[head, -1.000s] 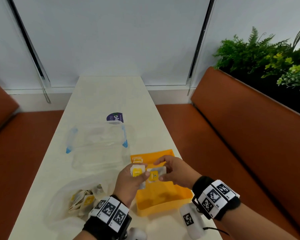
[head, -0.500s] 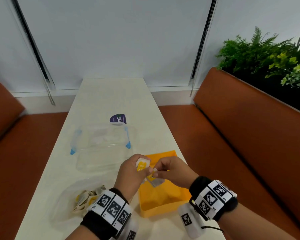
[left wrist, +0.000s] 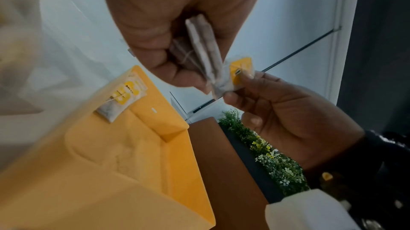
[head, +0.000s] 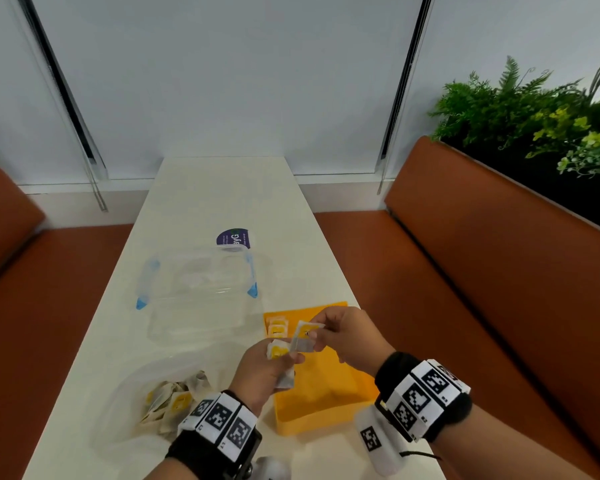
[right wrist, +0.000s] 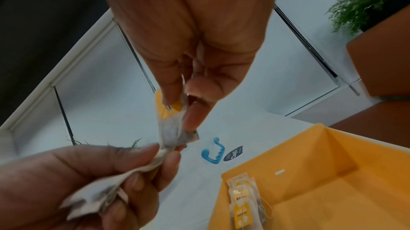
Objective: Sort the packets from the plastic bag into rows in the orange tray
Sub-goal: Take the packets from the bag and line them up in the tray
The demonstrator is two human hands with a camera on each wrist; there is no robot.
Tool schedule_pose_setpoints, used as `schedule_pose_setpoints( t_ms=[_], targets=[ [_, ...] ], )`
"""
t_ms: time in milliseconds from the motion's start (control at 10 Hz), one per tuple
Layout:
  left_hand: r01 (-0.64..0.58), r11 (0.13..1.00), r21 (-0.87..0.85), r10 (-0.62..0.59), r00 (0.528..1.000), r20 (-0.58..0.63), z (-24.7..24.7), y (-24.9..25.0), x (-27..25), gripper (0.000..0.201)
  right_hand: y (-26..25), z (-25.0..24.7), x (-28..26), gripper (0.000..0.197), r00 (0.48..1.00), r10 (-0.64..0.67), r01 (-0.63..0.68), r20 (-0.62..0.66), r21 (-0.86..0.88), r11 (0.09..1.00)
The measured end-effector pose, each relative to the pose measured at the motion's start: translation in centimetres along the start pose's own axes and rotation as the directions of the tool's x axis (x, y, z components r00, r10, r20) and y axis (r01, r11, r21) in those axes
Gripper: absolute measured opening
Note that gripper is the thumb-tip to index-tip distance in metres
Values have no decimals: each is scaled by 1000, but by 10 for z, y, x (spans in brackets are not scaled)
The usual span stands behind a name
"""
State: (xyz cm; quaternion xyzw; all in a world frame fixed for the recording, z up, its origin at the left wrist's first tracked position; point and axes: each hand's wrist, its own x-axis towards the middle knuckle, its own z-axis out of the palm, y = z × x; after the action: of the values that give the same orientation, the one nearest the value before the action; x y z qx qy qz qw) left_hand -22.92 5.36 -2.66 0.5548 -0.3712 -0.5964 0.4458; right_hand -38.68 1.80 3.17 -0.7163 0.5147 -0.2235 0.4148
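Over the near left edge of the orange tray [head: 326,403] my left hand [head: 264,372] grips a small bunch of white and yellow packets [head: 278,351]. My right hand [head: 347,336] pinches one packet [head: 303,336] by its yellow end, still touching the bunch. In the left wrist view the bunch [left wrist: 205,49] sits edge-on in my fingers. In the right wrist view the pinched packet [right wrist: 175,128] hangs from thumb and finger. A short row of packets [head: 278,327] lies in the tray's far left corner. The clear plastic bag [head: 153,403] with several packets lies left of the tray.
A clear lidded container [head: 198,292] with blue clips stands beyond the tray, a purple sticker [head: 233,238] behind it. The narrow white table [head: 215,199] runs between orange benches [head: 482,271], with plants [head: 534,119] at the right.
My right hand has drawn one packet up and to the right, away from the bunch in my left hand. The left hand has sunk slightly toward me.
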Motion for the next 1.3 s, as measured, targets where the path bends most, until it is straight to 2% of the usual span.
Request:
schedule_pose_setpoints(
  t_ms=[100, 200, 300, 400, 600, 700, 800, 900, 1000, 1100, 1200, 1300],
  targets=[
    [9, 997, 75, -7, 1000, -24, -4, -4, 2, 39, 2, 0, 7, 16, 999, -41, 38, -11, -177, 983],
    [24, 995, 99, -15, 996, -91, -10, -9, 1, 51, 6, 0, 17, 25, 997, -28, 58, 71, -458, 887],
    [53, 995, 84, -44, 994, -102, -15, -13, -5, 27, 11, 4, 29, 21, 990, 38, 34, 134, -498, 866],
    [78, 993, 94, -67, 992, -110, -17, -15, -14, 19, 17, 13, 47, 14, 974, 109, 9, 201, -511, 860],
    [88, 989, 122, -78, 993, -86, -19, -27, -17, 21, 23, 43, 84, 22, 910, 251, 15, 330, -631, 776],
    [77, 986, 146, -63, 993, -98, -21, -32, -16, 33, 30, 54, 102, 28, 913, 275, -31, 302, -620, 784],
    [77, 990, 120, -59, 987, -147, -22, -33, -17, 30, 32, 61, 111, 28, 914, 272, -31, 302, -616, 787],
    [105, 984, 147, -77, 981, -179, -20, -29, -22, 4, 35, 63, 113, 22, 900, 286, -33, 330, -602, 798],
    [104, 984, 143, -73, 976, -205, -22, -33, -17, 13, 36, 57, 115, 7, 892, 299, -64, 339, -559, 827],
    [105, 981, 161, -71, 976, -204, -22, -32, -15, 12, 39, 50, 115, 12, 886, 349, -164, 305, -499, 851],
    [95, 986, 136, -67, 977, -201, -23, -32, -12, 12, 40, 43, 114, 37, 791, 477, -282, 382, -465, 839],
    [98, 988, 119, -74, 978, -197, -21, -29, -11, 6, 47, 42, 120, 41, 764, 530, -338, 367, -471, 815]
  ],
)
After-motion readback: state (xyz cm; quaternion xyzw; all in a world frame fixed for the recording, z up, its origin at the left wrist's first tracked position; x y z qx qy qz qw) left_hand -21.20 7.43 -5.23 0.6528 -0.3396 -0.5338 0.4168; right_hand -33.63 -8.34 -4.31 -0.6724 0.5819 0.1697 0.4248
